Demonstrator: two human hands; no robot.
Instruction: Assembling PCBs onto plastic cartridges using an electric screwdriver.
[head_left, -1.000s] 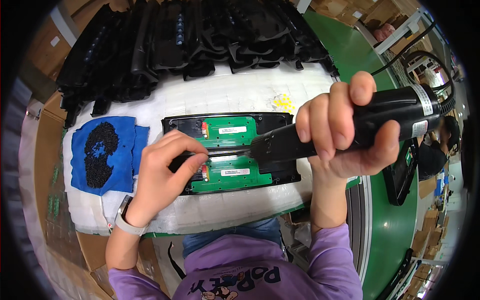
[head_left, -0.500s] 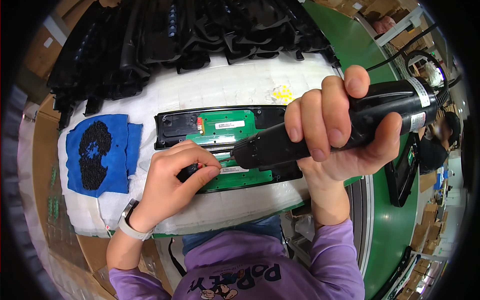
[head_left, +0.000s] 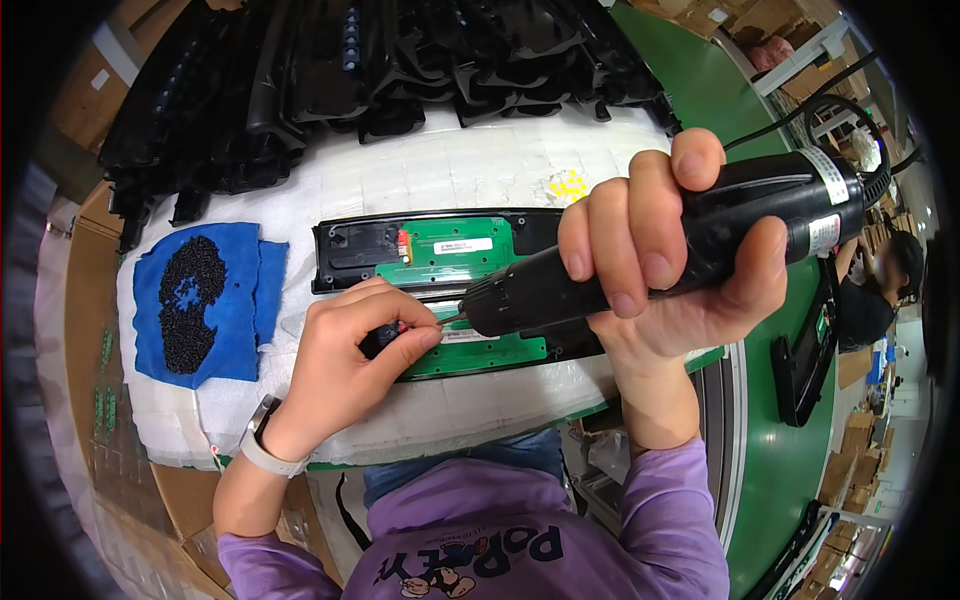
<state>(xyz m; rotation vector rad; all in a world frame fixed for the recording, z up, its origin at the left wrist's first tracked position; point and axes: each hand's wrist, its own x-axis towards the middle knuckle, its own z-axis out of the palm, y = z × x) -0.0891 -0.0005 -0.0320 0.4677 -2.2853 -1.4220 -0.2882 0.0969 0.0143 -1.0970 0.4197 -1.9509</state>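
My left hand: thumb and forefinger pinched at a slim metal bit; whether gripping, I cannot tell. My right hand: wrapped round one cylindrical black driver, above flat plastic panels; long axis slanting, bit leftward. Beyond: glossy mouldings.

Dark print is borne by a white label on the far board and by a partly covered one on the near board. Two pale labels are stuck to the driver's rear, their fine print too small to be read. Large dark lettering is shown on the purple shirt.
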